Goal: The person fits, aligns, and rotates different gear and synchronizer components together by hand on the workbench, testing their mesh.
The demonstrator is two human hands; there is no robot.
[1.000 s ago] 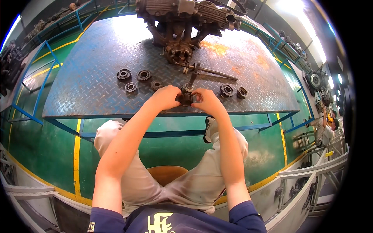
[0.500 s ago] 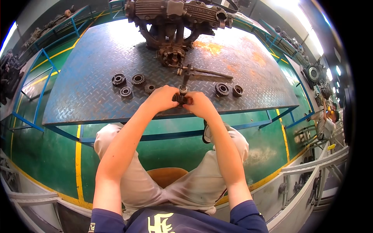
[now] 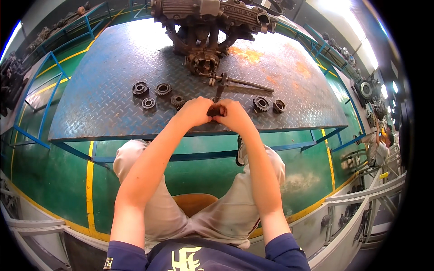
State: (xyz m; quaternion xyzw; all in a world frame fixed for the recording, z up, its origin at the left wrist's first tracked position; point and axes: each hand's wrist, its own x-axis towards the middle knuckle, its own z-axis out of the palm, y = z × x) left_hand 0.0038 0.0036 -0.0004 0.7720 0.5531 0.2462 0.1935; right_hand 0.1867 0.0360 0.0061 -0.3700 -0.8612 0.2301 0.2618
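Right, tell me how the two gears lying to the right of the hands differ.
The nearer gear lies closer to the right hand; the outer gear sits farther right. The nearer gear looks broader across, the outer gear narrower. The nearer gear mostly shows its round, toothed face, while the outer gear shows more of its side wall. Both are dark metal and rest on the tread-plate tabletop.

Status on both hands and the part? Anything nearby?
Left hand and right hand gripping dark metal part, mostly hidden. Shaft just beyond. Loose gears either side.
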